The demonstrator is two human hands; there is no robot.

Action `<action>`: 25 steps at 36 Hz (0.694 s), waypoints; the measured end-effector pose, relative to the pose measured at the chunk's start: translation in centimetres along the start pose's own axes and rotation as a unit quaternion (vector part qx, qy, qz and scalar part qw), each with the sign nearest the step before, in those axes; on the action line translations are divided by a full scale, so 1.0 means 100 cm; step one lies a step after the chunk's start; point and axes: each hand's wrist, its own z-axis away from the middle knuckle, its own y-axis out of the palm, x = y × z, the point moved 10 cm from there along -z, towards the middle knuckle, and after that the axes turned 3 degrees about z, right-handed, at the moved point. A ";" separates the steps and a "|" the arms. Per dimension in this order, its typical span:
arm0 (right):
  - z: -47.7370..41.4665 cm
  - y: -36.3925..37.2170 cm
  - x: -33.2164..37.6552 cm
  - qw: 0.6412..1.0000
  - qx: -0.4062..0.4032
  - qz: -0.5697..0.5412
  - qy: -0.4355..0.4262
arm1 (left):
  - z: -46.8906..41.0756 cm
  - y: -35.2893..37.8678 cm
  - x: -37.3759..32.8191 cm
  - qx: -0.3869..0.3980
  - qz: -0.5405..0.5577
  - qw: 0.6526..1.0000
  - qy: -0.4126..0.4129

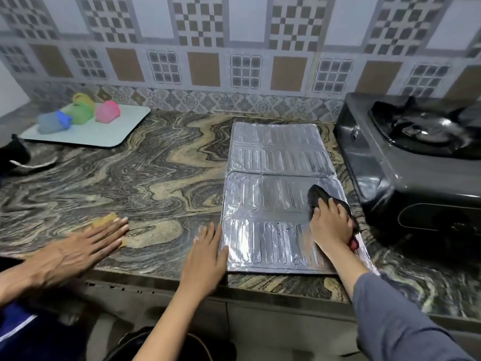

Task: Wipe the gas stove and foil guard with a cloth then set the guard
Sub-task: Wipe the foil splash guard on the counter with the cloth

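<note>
The silver foil guard (270,183) lies flat on the marbled counter, folded open in ribbed panels, just left of the black gas stove (406,162). My right hand (331,227) presses a dark cloth (318,195) onto the guard's near right panel, fingers spread over it. My left hand (207,252) lies flat at the guard's near left corner, thumb on the foil edge, holding nothing.
Another person's hand (88,246) rests on a yellow sponge (105,220) at the near left of the counter (156,162). A pale tray (104,134) with coloured cloth bundles sits at the back left. A tiled wall backs the counter.
</note>
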 end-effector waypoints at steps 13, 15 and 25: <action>0.004 0.024 0.088 0.999 0.019 0.001 -0.027 | 0.006 0.014 0.007 -0.017 -0.067 0.998 0.008; 0.000 0.030 0.106 0.998 0.025 0.006 -0.049 | 0.006 0.014 0.007 -0.019 -0.069 0.997 0.009; 0.029 0.052 0.191 0.961 0.076 0.031 -0.265 | 0.004 0.013 0.009 -0.039 -0.085 0.996 0.005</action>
